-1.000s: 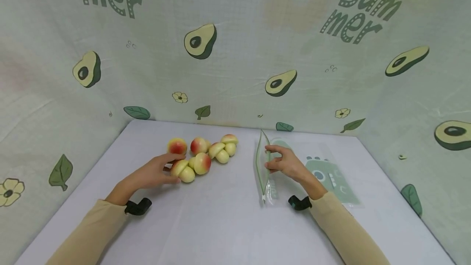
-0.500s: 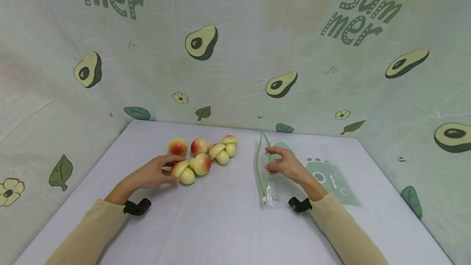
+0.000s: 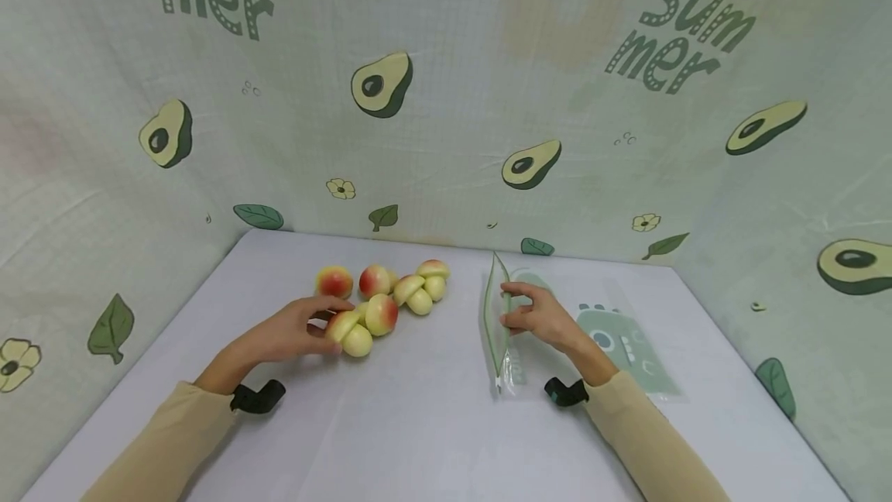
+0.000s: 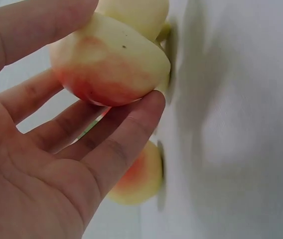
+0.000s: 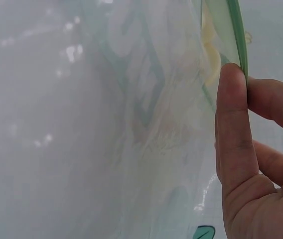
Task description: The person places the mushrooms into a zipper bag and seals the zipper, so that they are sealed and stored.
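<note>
Thumb and fingers of your left hand [image 3: 296,328] pinch a red-and-yellow piece [image 4: 111,64], at the near left of a group of similar pieces [image 3: 420,301] on the white table [image 3: 418,424]; whether it is lifted, you cannot tell. Your right hand [image 3: 540,318] pinches one green edge [image 5: 242,40] of the clear bag [image 3: 644,362], well to the right. The bag's mouth is parted and you have a piece gripped; none shows inside the bag and the others lie outside it, so the work looks barely begun. Your left wrist view shows a dark speck [image 4: 123,47] and your fingertip against the piece's red side, both lost in the head view. The right wrist view puts the edge between your thumb and finger; only the head view shows both edges bowing apart.
</note>
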Tool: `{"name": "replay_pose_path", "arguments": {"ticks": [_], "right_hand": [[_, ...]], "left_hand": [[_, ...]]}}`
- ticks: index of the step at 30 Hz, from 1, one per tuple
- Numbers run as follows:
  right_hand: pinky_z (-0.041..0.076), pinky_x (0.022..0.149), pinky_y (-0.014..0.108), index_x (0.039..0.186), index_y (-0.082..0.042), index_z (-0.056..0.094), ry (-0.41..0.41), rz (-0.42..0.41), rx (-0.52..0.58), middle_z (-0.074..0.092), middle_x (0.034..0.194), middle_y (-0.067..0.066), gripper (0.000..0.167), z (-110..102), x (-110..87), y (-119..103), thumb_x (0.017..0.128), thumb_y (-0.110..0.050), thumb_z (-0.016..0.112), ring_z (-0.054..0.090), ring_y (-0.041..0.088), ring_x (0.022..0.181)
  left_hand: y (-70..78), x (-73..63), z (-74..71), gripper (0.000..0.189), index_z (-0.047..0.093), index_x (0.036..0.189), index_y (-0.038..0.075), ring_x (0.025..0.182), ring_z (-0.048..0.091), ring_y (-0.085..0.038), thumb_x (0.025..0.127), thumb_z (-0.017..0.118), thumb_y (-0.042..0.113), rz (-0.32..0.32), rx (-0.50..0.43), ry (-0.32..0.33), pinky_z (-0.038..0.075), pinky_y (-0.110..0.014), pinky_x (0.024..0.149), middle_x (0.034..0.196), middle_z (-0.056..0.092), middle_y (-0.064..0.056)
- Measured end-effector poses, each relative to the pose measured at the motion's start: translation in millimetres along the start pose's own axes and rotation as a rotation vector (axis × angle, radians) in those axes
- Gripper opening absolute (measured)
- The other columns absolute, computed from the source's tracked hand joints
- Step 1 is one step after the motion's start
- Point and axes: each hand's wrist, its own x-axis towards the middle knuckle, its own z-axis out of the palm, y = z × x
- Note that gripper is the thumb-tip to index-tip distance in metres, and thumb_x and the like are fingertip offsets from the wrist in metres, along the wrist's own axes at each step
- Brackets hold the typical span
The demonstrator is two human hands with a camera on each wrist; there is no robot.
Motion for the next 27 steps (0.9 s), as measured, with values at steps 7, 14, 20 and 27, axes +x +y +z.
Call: {"name": "replay_pose_path", "arguments": {"ticks": [7,14,20,27], "right_hand": [[0.056,0.072,0.040,0.143,0.004,0.034,-0.005,0.002,-0.012,0.052,0.127,0.029,0.069,-0.3,-0.2,0.4,0.085,-0.004,0.070,0.067,0.024,0.080],[0.056,0.072,0.041,0.143,0.003,0.035,0.001,-0.002,-0.031,0.054,0.124,0.029,0.068,-0.7,-0.8,0.2,0.086,-0.007,0.070,0.067,0.024,0.081],[0.056,0.072,0.042,0.143,0.004,0.034,-0.005,-0.005,-0.022,0.047,0.133,0.028,0.069,-0.4,-0.6,-0.2,0.085,-0.005,0.070,0.067,0.024,0.081],[0.056,0.071,0.041,0.143,0.006,0.034,-0.008,-0.008,-0.011,0.041,0.140,0.026,0.069,0.6,-1.0,-1.0,0.085,-0.004,0.070,0.066,0.022,0.080]], "left_hand": [[9.8,3.4,10.4,0.055,0.055,0.129,0.007,0.110,0.054,-0.028,0.081,0.078,0.022,0.022,0.015,0.008,0.051,-0.031,0.087,0.129,0.053,-0.009],[25.9,8.2,21.2,0.057,0.053,0.131,0.006,0.111,0.054,-0.026,0.081,0.077,0.018,0.065,0.016,-0.018,0.051,-0.031,0.088,0.129,0.052,-0.007],[41.1,18.3,36.0,0.058,0.054,0.130,0.006,0.111,0.054,-0.023,0.079,0.079,0.017,0.115,-0.050,-0.028,0.051,-0.032,0.088,0.127,0.054,-0.006],[54.2,38.0,55.2,0.058,0.053,0.131,0.010,0.114,0.054,-0.022,0.080,0.079,0.018,0.129,-0.128,-0.040,0.050,-0.030,0.089,0.129,0.052,-0.004]]}}
